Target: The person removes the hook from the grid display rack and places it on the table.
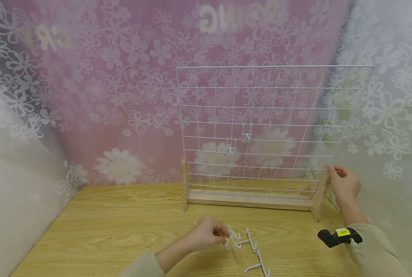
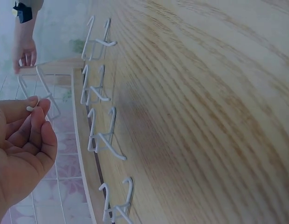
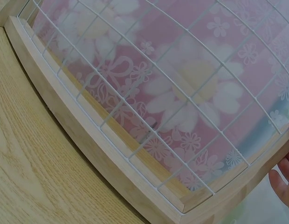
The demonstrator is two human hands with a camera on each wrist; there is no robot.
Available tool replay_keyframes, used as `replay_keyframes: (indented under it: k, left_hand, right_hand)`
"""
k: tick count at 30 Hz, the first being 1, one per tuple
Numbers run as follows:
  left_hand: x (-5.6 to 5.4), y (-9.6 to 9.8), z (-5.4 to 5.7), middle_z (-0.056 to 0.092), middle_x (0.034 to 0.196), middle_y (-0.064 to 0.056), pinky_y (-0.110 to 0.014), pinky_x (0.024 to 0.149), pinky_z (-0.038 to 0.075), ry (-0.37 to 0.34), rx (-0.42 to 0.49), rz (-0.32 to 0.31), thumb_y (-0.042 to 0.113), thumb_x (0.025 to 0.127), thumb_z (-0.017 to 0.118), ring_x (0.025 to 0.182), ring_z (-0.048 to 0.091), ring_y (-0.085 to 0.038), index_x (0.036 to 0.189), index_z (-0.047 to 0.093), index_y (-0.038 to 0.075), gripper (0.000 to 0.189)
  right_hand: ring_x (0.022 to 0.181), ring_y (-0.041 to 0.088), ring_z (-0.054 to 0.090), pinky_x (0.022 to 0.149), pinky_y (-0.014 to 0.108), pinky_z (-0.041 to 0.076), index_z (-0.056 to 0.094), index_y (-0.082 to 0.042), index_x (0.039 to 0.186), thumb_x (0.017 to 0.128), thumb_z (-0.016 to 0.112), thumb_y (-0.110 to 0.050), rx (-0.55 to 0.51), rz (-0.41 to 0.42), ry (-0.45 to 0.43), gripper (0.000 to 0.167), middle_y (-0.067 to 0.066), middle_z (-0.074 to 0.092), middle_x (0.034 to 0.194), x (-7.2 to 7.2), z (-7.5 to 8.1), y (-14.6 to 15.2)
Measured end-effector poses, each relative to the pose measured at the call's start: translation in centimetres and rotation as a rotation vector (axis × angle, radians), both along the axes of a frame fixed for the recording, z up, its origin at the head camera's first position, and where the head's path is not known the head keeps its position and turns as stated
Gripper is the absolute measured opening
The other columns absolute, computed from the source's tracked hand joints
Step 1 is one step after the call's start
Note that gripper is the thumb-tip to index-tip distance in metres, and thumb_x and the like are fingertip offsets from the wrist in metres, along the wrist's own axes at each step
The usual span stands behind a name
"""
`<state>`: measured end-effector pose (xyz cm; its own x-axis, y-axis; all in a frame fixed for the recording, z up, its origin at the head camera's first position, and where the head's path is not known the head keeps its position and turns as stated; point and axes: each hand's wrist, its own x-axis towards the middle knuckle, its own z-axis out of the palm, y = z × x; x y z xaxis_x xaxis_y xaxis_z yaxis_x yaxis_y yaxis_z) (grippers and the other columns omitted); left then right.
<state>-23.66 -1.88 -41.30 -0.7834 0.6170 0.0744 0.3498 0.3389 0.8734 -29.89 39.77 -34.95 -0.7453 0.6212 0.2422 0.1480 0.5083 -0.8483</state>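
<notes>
Tabletop (image 1: 105, 219) beneath, left hand (image 1: 206, 234) pinches a hook (image 2: 47, 92).

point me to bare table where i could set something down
The widest bare patch is the table left of the rack, beyond the left sleeve. Another lies between the hooks and the right sleeve. It is crowded beside the left hand, where hooks lie close together.

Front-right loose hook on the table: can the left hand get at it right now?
Likely yes: space above the front-right hook looks free, though the left hand pinches another hook.
</notes>
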Motion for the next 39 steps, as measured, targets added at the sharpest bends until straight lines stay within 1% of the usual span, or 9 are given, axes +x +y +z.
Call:
replay_keyframes:
  k: [5,10,14,22,24,27,32,34,39]
  left_hand:
    - [0.5,-0.2,-0.5,0.060,0.068,0.007,-0.017,0.058,0.048,0.011,-0.038,-0.019,-0.001,0.079,0.069,0.060,0.054,-0.003,0.085,0.070,0.002,0.008]
    - [1.0,-0.3,-0.9,0.062,0.067,0.006,-0.016,0.057,0.047,0.029,-0.095,-0.031,-0.002,0.079,0.068,0.060,0.053,-0.001,0.084,0.070,0.003,0.007]
    - [1.2,-0.3,-1.4,0.062,0.068,0.005,-0.015,0.058,0.046,0.049,-0.136,-0.040,-0.003,0.079,0.068,0.060,0.052,0.000,0.083,0.070,0.004,0.008]
    - [1.1,0.0,-2.5,0.062,0.069,0.004,-0.015,0.057,0.046,0.073,-0.127,-0.061,-0.004,0.079,0.068,0.059,0.051,0.002,0.084,0.070,0.002,0.009]
    - [1.1,0.1,-2.7,0.062,0.069,0.006,-0.014,0.058,0.046,0.093,-0.131,-0.066,-0.004,0.079,0.068,0.060,0.051,0.003,0.083,0.070,0.004,0.009]
    - [1.0,0.3,-2.9,0.061,0.068,0.009,-0.013,0.057,0.045,0.144,-0.156,-0.079,-0.003,0.078,0.069,0.060,0.050,0.004,0.081,0.071,0.006,0.010]
    - [1.0,0.8,-3.5,0.060,0.065,0.010,-0.013,0.056,0.044,0.167,-0.159,-0.113,-0.004,0.077,0.069,0.059,0.049,0.006,0.080,0.070,0.007,0.011]
    - [1.0,0.9,-3.8,0.061,0.066,0.009,-0.013,0.056,0.044,0.167,-0.150,-0.124,-0.003,0.077,0.070,0.059,0.049,0.006,0.080,0.070,0.006,0.010]
    - [0.9,0.9,-4.3,0.060,0.066,0.011,-0.012,0.057,0.044,0.216,-0.175,-0.132,-0.001,0.077,0.071,0.060,0.049,0.007,0.080,0.070,0.008,0.010]
  right_hand:
    - [0.059,-0.006,0.042,0.050,0.012,0.040,0.054,0.001,0.125,0.093,0.046,-0.044,0.008,0.008,-0.008,0.055,0.019,0.056,0.114,0.1,-0.3,0.1]
    - [0.062,-0.005,0.042,0.051,0.012,0.040,0.054,0.000,0.125,0.093,0.046,-0.044,0.000,0.004,-0.003,0.055,0.016,0.056,0.110,0.1,-0.3,0.1]
    - [0.065,-0.003,0.043,0.051,0.011,0.040,0.055,-0.001,0.124,0.093,0.047,-0.044,-0.009,-0.002,-0.002,0.054,0.013,0.056,0.108,0.0,-0.2,0.1]
    - [0.070,0.001,0.044,0.052,0.011,0.039,0.054,-0.001,0.125,0.093,0.047,-0.044,-0.015,-0.005,-0.002,0.055,0.015,0.055,0.114,0.0,0.1,0.0]
    - [0.071,0.002,0.044,0.052,0.011,0.039,0.054,-0.001,0.125,0.093,0.047,-0.044,-0.014,-0.009,-0.003,0.054,0.014,0.055,0.112,0.0,0.1,0.0]
    - [0.072,0.003,0.044,0.052,0.011,0.039,0.054,-0.001,0.125,0.093,0.047,-0.044,-0.014,-0.014,0.000,0.054,0.015,0.055,0.113,0.0,0.1,0.1]
    - [0.073,0.005,0.045,0.053,0.012,0.039,0.054,-0.001,0.126,0.093,0.046,-0.045,-0.005,-0.011,-0.009,0.055,0.018,0.054,0.118,-0.1,0.2,0.1]
    - [0.075,0.008,0.046,0.053,0.014,0.039,0.054,-0.001,0.126,0.093,0.046,-0.045,0.001,-0.012,-0.013,0.056,0.019,0.055,0.118,-0.1,0.1,0.1]
    - [0.082,0.015,0.047,0.055,0.017,0.038,0.054,0.000,0.125,0.093,0.045,-0.044,0.015,-0.017,-0.011,0.054,0.020,0.055,0.118,0.0,0.0,0.0]
